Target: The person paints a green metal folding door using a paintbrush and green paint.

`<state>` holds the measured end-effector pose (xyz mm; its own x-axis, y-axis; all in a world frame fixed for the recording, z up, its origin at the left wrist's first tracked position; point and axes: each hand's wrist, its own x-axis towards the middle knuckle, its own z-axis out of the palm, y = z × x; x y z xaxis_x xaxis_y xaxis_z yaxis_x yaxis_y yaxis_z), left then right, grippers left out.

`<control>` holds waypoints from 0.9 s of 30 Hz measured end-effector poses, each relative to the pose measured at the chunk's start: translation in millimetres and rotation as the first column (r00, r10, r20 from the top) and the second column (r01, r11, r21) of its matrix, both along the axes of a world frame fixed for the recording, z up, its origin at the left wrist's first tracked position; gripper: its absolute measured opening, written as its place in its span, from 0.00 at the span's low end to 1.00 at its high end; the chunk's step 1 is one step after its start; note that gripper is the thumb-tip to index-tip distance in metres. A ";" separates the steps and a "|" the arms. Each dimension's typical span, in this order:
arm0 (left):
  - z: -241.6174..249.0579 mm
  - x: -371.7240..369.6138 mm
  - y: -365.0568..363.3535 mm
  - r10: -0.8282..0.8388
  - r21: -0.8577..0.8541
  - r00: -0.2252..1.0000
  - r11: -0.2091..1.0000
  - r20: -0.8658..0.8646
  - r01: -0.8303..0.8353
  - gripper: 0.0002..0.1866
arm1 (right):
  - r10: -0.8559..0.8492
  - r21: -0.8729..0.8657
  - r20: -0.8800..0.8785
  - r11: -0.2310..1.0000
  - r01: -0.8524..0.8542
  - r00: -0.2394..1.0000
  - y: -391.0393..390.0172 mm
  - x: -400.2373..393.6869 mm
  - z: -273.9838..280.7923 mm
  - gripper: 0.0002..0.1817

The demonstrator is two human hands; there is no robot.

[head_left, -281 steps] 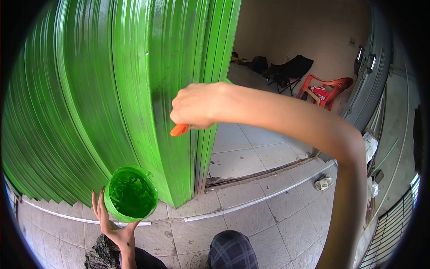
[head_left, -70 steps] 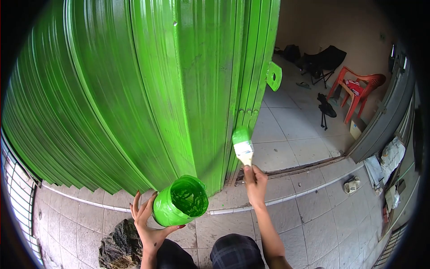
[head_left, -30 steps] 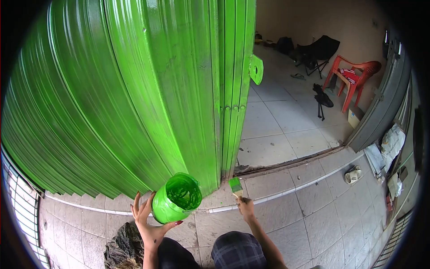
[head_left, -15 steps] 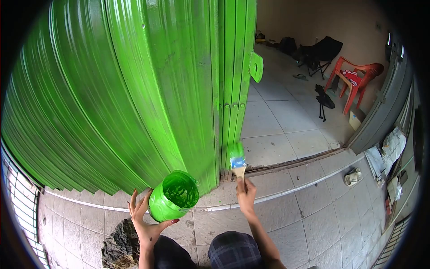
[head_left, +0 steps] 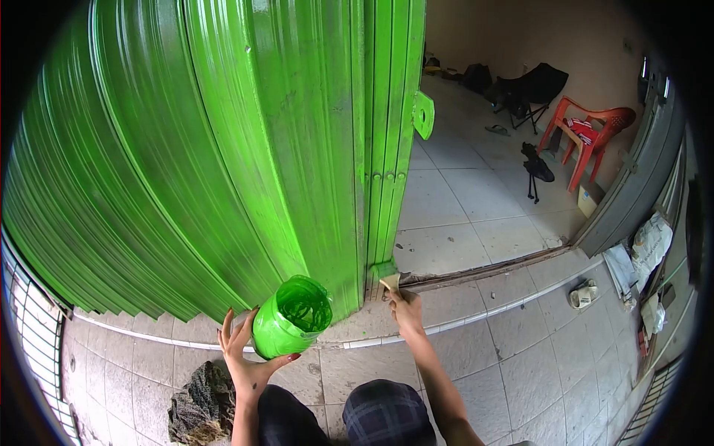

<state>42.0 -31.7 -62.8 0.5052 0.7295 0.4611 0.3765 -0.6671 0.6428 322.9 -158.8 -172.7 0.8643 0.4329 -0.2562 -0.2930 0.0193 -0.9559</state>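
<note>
My left hand (head_left: pixel 245 355) is wrapped round the side of a green paint can (head_left: pixel 282 331), which tilts so its open top faces me. Wet green paint coats the inside walls. In my right hand (head_left: pixel 405 311) is a paintbrush (head_left: pixel 390 282), gripped by its handle. Its bristles, covered in green, touch the bottom of the narrow edge strips of a green folding metal door (head_left: pixel 312 186). Darker, thinly coated streaks show on the door's ribbed panels.
Beyond the doorway's floor track (head_left: pixel 491 269) stand a red plastic chair (head_left: pixel 595 134) and a black folding chair (head_left: pixel 532 89). A crumpled dark cloth (head_left: pixel 201 405) lies beside my left wrist. A pale sandal (head_left: pixel 584 294) rests on the tiles at right.
My right hand has brought the brush lower along the door's edge strips, to their bottom end. The paint can in my left hand has shifted slightly up and to the right.
</note>
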 end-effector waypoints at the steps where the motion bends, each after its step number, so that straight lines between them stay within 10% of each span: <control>1: -1.0 1.4 -0.1 -0.004 -0.007 1.000 1.000 0.008 0.004 0.47 | -0.006 0.004 0.000 1.000 0.006 1.000 -2.8 -2.1 25.1 0.14; 10: 3.1 -4.2 -2.0 -0.014 -0.019 1.000 1.000 0.007 0.014 0.48 | -0.069 0.331 0.301 0.943 -0.036 0.951 -11.1 -0.6 104.2 0.17; 19: 2.9 -2.0 -3.1 -0.007 -0.016 1.000 1.000 0.000 0.007 0.48 | -0.013 -0.159 0.129 0.987 0.034 0.992 -28.1 2.9 -129.4 0.17; 27: 0.1 -0.8 -1.4 -0.001 -0.024 1.000 1.000 -0.007 0.001 0.48 | -0.056 0.030 0.081 0.998 0.053 0.995 -1.1 18.0 12.8 0.13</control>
